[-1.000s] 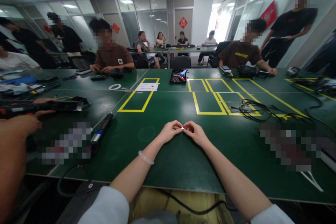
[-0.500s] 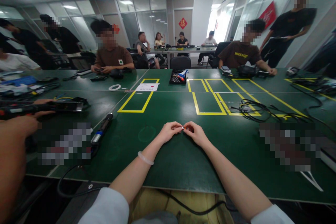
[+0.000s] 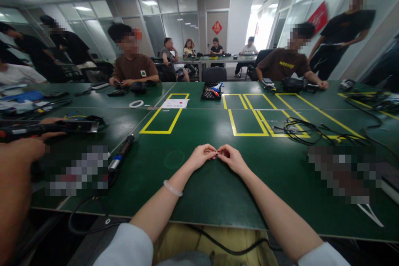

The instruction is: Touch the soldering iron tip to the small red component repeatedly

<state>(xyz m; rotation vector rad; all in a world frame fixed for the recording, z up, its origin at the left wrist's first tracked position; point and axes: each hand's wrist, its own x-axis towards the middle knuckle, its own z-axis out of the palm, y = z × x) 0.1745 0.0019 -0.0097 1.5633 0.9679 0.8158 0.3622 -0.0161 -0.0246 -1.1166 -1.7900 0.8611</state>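
Evidently, the step in hand is close fingertip work: over the worktop (image 3: 202,199), the left hand (image 3: 202,157) and right hand (image 3: 232,158) meet, the fingers of both pinched on a small reddish piece (image 3: 217,152) between them, too tiny to identify. The next move likely calls for a steady hold and fine fingertip control. Beyond lie tangled cables (image 3: 294,126), then a black tray (image 3: 210,98).

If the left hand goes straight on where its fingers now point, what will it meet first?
The left hand would probably meet the small reddish object directly before it, then the right hand just beyond; the object is partly hidden, so exact depth is unclear.
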